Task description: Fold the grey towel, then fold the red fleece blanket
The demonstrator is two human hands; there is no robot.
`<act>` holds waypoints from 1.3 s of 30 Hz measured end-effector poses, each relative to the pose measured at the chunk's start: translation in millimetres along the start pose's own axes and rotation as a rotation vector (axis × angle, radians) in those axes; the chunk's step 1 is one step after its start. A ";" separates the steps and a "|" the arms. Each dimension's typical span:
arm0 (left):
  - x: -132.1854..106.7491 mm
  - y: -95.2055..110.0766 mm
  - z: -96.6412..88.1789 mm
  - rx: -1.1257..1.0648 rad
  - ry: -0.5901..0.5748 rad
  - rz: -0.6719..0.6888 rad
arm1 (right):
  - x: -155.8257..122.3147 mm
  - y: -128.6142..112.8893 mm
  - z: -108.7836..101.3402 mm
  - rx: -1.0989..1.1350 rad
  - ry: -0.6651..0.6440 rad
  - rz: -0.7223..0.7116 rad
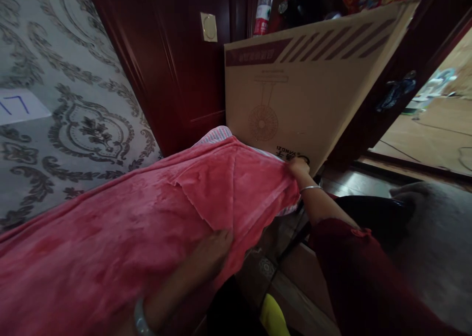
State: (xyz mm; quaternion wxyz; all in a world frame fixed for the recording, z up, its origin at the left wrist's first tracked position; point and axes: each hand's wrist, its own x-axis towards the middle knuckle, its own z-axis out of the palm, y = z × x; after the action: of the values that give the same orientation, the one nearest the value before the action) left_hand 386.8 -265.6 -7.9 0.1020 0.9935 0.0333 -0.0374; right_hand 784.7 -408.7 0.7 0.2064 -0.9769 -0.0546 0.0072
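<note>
A pink plush blanket (129, 228) is spread over a long surface, with a folded flap (210, 188) near its far end and a striped edge (219, 133) showing there. My right hand (299, 168) has its fingers closed on the blanket's far right corner, close to the cardboard box. Lower down, my left hand (217, 247) is slightly blurred, its fingers curled in at the near edge of the folded flap; the fingertips are partly hidden.
A large cardboard box (295, 90) with a fan drawing stands against the dark red door (177, 55), with a bottle (263, 11) behind its top edge. Patterned wallpaper (92, 105) covers the left wall. A grey cover (435, 237) lies at right, and a doorway opens beyond.
</note>
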 end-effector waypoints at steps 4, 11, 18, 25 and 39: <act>3.7 -13.2 -12.5 -0.167 -0.001 0.021 | -5.5 -0.2 11.2 -0.034 0.005 -0.008; 11.7 -90.6 -51.3 0.056 0.054 -0.487 | -31.2 -53.8 28.6 0.021 0.112 -0.567; 2.9 -143.5 -31.4 0.289 0.341 -0.655 | -113.2 -174.8 74.8 0.380 -0.124 -1.129; -1.3 -158.6 1.7 0.237 0.420 -0.573 | -189.5 -266.5 130.3 0.393 -0.253 -1.053; -0.4 -161.3 -3.8 0.267 0.396 -0.467 | -59.7 -159.6 27.1 0.777 0.214 -0.266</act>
State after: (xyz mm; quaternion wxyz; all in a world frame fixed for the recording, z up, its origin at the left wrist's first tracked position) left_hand 374.8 -107.3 -36.5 -0.0491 0.9516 0.2741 0.1300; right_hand 707.8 -259.3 39.8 0.5630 -0.8061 -0.1518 -0.1007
